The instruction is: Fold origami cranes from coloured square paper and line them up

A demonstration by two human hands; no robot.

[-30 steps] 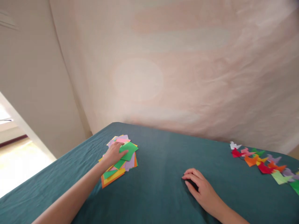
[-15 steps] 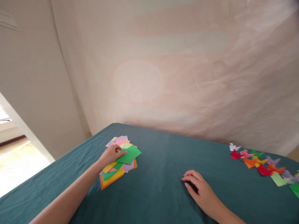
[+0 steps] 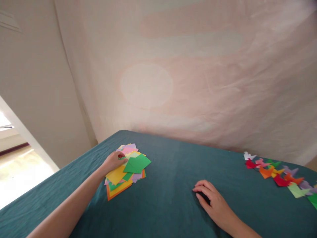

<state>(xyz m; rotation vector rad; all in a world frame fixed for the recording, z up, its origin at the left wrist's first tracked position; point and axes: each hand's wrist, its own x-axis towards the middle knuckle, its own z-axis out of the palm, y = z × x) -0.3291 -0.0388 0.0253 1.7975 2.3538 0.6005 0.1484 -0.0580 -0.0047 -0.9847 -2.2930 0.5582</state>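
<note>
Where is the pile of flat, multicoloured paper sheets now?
In the head view, the pile lies left of centre on the dark teal cloth, the left hand over its left side.

Paper sheets (image 3: 138, 164) lie in a pile on the left of the desk (image 3: 168, 191), paper birds (image 3: 281, 180) along its right; a backdrop (image 3: 148, 86) rises behind.

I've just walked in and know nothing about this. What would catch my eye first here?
Probably the bright pile of paper sheets at left on the dark teal cloth, with a green sheet on it and the left hand at its near left side. Then the colourful folded-paper birds along the far right. Between them, the right hand rests on the cloth, fingers curved.
</note>
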